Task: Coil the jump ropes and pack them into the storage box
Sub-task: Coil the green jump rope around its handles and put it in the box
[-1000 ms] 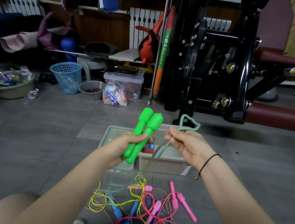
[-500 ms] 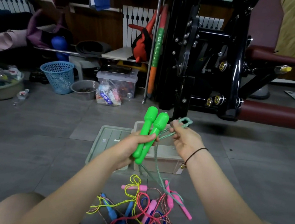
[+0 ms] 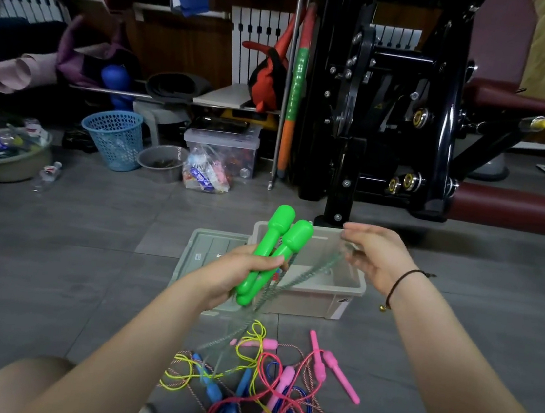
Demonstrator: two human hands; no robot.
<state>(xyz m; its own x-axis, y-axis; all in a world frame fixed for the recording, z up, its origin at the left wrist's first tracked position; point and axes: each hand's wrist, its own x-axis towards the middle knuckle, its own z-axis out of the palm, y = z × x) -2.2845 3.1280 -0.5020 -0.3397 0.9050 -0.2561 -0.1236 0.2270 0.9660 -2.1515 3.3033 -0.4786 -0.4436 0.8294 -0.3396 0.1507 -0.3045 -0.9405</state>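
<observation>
Grey floor tiles (image 3: pixel 51 265) run under everything, and clutter lines the far side: a blue mesh basket (image 3: pixel 114 139) at ten o'clock, a black weight machine (image 3: pixel 378 116) looming at one o'clock just behind the clear storage box (image 3: pixel 304 303). The box's lid (image 3: pixel 205 242) lies flat against its nine o'clock side.

Above the box's near left corner the left hand (image 3: pixel 242 271) is wrapped tight around a pair of green jump-rope handles (image 3: pixel 276 244), heads tilted up toward one o'clock. Their pale green cord (image 3: pixel 311 269) is a blurred streak from the handle bottoms toward the right hand (image 3: pixel 378 257), which hangs over the box's right half with fingers stretched out; whether the cord touches it, I can't tell.

At six o'clock from the box sits a tangle of loose jump ropes (image 3: pixel 260 376), pink handles (image 3: pixel 339 376) at its right edge. Bare tile lies wide at three and nine o'clock.
</observation>
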